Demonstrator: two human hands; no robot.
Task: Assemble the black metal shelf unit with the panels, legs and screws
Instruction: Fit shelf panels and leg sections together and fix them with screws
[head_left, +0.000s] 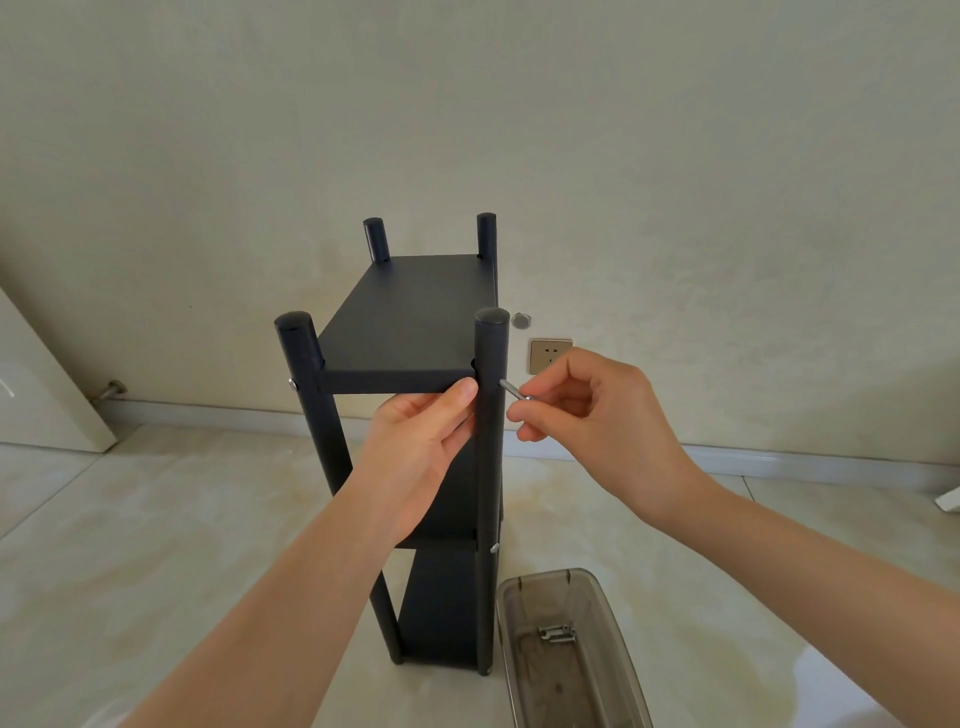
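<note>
The fingers (524, 415) of my right hand (602, 415) pinch a silver screw (511, 389) just to the right of the near right leg (491, 467). My left hand (426, 441) grips the front edge of the top panel (410, 322) beside that same leg, thumb on the edge's face, the other fingers tucked behind where I cannot see them.

Largest first: the black shelf unit (441, 597) stands upright on the floor (156, 545), directly under and ahead of my left fingers, its long axis vertical. It has four legs and three panels in place, the top panel lying flat and running away from me toward the wall (467, 104). Below my right fingers sits a clear plastic box (519, 623) on the floor with a few spare screws (558, 634) inside. A screw head (293, 384) already shows on the near left leg (306, 374), well to the left of my left fingers.

I judge the step in hand to be fastening the top panel's near right corner, late in the build. The pinched screw lies roughly level, slightly tilted, its tip pointing left at the leg and its head toward my fingers. Next I need the tip square to the hole, the panel held steady, then pushing and turning.
</note>
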